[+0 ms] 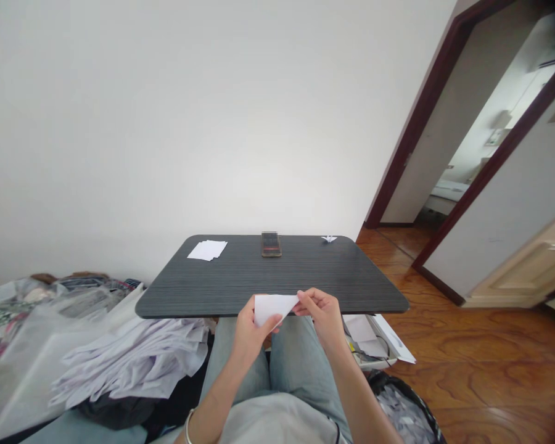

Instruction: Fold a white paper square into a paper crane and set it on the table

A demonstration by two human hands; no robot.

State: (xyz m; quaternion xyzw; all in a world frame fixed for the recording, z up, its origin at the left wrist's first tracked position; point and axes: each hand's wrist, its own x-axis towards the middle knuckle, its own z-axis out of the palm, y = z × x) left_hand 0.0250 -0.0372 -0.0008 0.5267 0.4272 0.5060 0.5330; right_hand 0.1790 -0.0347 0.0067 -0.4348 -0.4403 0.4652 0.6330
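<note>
Plainly, white paper (272,306) spans left hand (250,325) to right hand (322,311).

Two bare forearms (350,377) stretch forward, slanting inward. The left hand (250,330) grips with its thumb laid on top; the right hand (324,309), near it, makes a fingertip pinch.

At lower centre I pinch smooth, matt white paper (274,306). The tabletop (240,280) at mid-frame has a dark, finely streaked finish with a low sheen; wood or laminate, I can't tell. My jeans (292,357) are faded denim. Lower left, soft, creased white cloth (139,354) lies by cloudy, wrinkled plastic (32,376). The lower-right floor (499,364) looks like glossy, grained wood; the wall (213,123) above is smooth and matt.
</note>
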